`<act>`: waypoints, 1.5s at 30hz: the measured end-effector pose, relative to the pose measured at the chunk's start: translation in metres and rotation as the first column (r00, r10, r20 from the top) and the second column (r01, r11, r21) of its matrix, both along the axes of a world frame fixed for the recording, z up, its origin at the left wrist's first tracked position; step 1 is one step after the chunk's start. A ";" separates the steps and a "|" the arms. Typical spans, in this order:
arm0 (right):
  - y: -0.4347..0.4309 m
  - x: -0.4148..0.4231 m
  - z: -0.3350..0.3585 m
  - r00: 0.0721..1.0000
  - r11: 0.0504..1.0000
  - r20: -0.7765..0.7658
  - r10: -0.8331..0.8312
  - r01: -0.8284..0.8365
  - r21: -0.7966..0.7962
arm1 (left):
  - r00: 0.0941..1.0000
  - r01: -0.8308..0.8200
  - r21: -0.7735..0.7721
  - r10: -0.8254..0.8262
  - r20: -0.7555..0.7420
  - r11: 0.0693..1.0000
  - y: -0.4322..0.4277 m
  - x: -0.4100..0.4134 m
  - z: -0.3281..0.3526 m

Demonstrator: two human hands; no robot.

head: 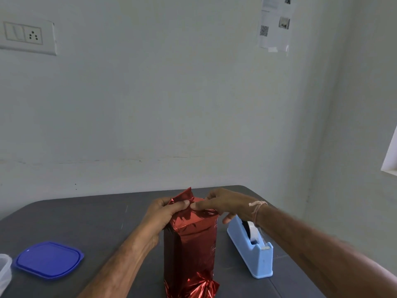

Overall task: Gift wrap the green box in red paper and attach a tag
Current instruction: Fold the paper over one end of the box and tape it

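Observation:
A tall box wrapped in shiny red paper [191,252] stands upright on the dark grey table [86,224], its green surface hidden. Loose paper flaps stick up at its top end and crumple out at the bottom. My left hand [163,214] grips the upper left side and pinches a raised red flap with the thumb. My right hand [223,204] reaches over the top from the right, fingertips pressing the folded paper beside the left thumb. No tag is in sight.
A light blue tape dispenser [251,252] with a white roll stands just right of the box. A blue plastic lid [49,259] lies at the left, and a clear container's edge [4,269] shows at the far left. A wall rises behind the table.

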State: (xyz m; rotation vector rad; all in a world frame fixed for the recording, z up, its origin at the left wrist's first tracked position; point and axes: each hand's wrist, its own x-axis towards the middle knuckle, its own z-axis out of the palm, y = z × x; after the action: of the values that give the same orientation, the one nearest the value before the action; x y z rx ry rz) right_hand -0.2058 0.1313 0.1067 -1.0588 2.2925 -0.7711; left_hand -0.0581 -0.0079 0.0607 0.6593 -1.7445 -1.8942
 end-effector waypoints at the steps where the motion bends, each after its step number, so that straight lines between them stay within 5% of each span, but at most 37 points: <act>1: 0.001 0.001 -0.002 0.999 1.000 0.026 -0.018 0.019 -0.018 | 1.000 -0.002 -0.003 0.002 0.002 1.000 0.000 0.000 0.000; 15: 0.030 0.020 -0.028 0.921 0.883 0.381 -0.078 0.242 -0.403 | 0.994 -0.109 -0.031 0.108 -0.021 0.994 0.011 0.005 0.003; 23: 0.025 0.028 -0.049 0.838 0.803 0.540 -0.081 0.375 -0.463 | 0.987 -0.069 -0.143 0.088 0.131 0.987 0.001 0.016 0.010; 29: 0.011 0.021 -0.049 0.817 0.791 0.574 -0.053 0.385 -0.476 | 0.986 -0.141 -0.136 0.152 0.073 0.981 0.005 0.019 0.004; 34: 0.030 0.018 -0.067 0.859 0.732 0.500 -0.109 0.410 -0.545 | 0.981 -0.191 -0.075 0.192 0.006 0.979 0.015 0.019 0.001; 38: 0.077 -0.003 -0.099 0.858 0.638 0.232 -0.459 0.500 -0.586 | 0.980 -0.196 -0.044 0.196 -0.017 0.980 0.016 0.020 0.000; 42: 0.114 -0.032 -0.124 0.735 0.661 0.018 -0.678 0.619 -0.424 | 0.978 -0.208 -0.033 0.207 -0.030 0.978 0.016 0.017 -0.003; 45: 0.121 -0.040 -0.127 0.768 0.730 0.141 -0.625 0.639 -0.242 | 0.976 -0.217 -0.041 0.216 -0.029 0.975 0.016 0.014 -0.004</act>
State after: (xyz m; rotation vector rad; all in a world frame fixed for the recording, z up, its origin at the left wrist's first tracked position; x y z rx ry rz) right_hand -0.2455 0.2525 -0.0200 -0.3037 2.5659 -1.4005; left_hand -0.0439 0.0077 0.0565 0.7728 -1.6228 -1.7044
